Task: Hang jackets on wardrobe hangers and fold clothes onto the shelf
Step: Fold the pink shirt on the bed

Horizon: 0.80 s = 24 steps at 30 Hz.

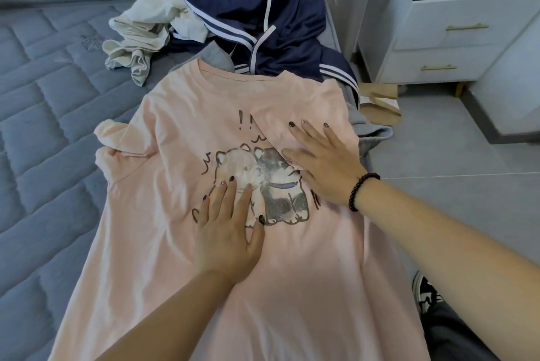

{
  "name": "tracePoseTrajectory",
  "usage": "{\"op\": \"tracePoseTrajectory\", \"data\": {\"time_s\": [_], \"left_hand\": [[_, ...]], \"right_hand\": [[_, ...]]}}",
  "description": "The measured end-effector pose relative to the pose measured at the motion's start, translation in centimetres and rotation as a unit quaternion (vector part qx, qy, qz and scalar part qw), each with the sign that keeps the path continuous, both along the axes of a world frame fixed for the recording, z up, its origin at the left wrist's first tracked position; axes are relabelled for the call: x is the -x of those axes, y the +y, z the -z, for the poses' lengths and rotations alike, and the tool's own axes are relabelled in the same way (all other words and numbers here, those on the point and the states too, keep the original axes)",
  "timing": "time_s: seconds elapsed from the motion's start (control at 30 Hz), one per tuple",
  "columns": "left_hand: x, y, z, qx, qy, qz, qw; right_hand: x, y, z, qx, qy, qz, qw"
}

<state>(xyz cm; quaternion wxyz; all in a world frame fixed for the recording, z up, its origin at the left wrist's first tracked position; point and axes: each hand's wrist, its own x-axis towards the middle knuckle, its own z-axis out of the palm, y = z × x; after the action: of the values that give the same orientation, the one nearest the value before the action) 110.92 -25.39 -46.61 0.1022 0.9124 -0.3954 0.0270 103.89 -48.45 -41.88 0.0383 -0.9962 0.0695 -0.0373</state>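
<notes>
Shirt [181, 132] lies flat on the bed [43, 97]; our left hand [230, 232] pins the centre, our right hand [324, 162] presses the folded sleeve [304, 103], both flat-fingered, gripping nothing.

A bare quilted grey mattress [43, 103] fills the left of the room. Beside it, a white two-drawer nightstand [455, 36] with brass handles stands on a pale grey tiled floor [438, 156]. Even light falls across the scene.
</notes>
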Motion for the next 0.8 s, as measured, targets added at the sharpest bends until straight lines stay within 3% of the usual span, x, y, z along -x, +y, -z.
{"op": "tracePoseTrajectory", "data": {"time_s": [0.07, 0.17, 0.33, 0.43, 0.63, 0.8], "left_hand": [[0.0, 0.0, 0.1, -0.002, -0.003, 0.002, 1.0], [0.0, 0.0, 0.2, 0.001, -0.005, 0.001, 1.0], [0.0, 0.0, 0.4, 0.013, -0.007, -0.002, 1.0], [-0.1, 0.0, 0.8, 0.029, -0.004, -0.008, 1.0], [-0.2, 0.1, 0.4, 0.056, 0.019, -0.028, 0.998], [-1.9, 0.5, -0.6, 0.102, 0.047, -0.199, 0.974]], "right_hand": [[0.4, 0.7, 0.7, 0.025, -0.017, 0.009, 0.999], [0.5, 2.3, 1.1, 0.035, 0.035, 0.045, 0.998], [2.3, 8.2, 1.6, -0.151, 0.01, 0.137, 0.979], [3.1, 10.4, 2.2, -0.187, -0.001, 0.196, 0.963], [3.1, 12.2, 4.1, -0.094, -0.028, 0.239, 0.966], [3.2, 11.9, 4.0, -0.083, -0.028, 0.229, 0.969]]}}
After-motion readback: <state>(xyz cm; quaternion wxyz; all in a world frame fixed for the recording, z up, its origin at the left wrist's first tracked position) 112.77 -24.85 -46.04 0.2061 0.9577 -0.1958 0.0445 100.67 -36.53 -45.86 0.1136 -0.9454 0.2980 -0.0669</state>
